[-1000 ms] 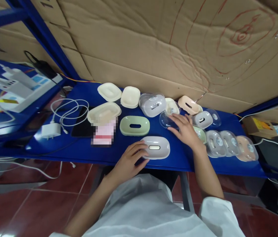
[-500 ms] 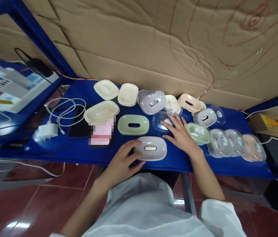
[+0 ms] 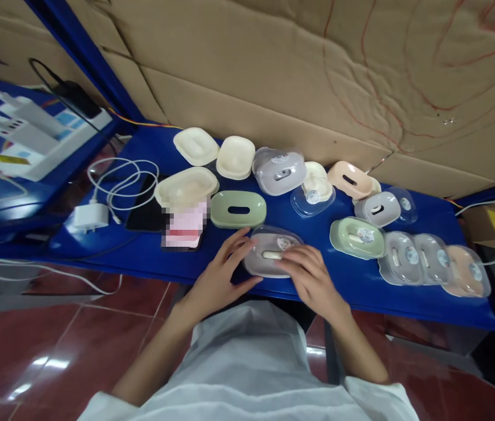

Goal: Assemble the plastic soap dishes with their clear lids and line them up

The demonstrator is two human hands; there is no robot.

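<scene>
A grey oval soap dish (image 3: 258, 263) with a white piece in its centre slot lies at the table's front edge. Over it sits a clear lid (image 3: 269, 231) bearing a round label, slightly askew toward the back. My left hand (image 3: 225, 269) curves around the dish's left end, thumb at the front and fingers at the back. From the right, my right hand (image 3: 311, 275) has its fingers closed on the lid's right side. Just behind is a green soap dish (image 3: 239, 217) with an open slot.
Lidded soap dishes in green (image 3: 357, 237), grey (image 3: 401, 257) and peach (image 3: 467, 272) line the right. Cream dishes (image 3: 236, 158) and a grey lidded stack (image 3: 278, 169) stand along the cardboard wall (image 3: 274, 76). A pink-screened phone (image 3: 186, 225) and a white charger (image 3: 90, 216) are left.
My right hand has brought a clear lid from behind onto the grey soap dish. My left hand has stayed at the dish's left end. The view has shifted slightly.
</scene>
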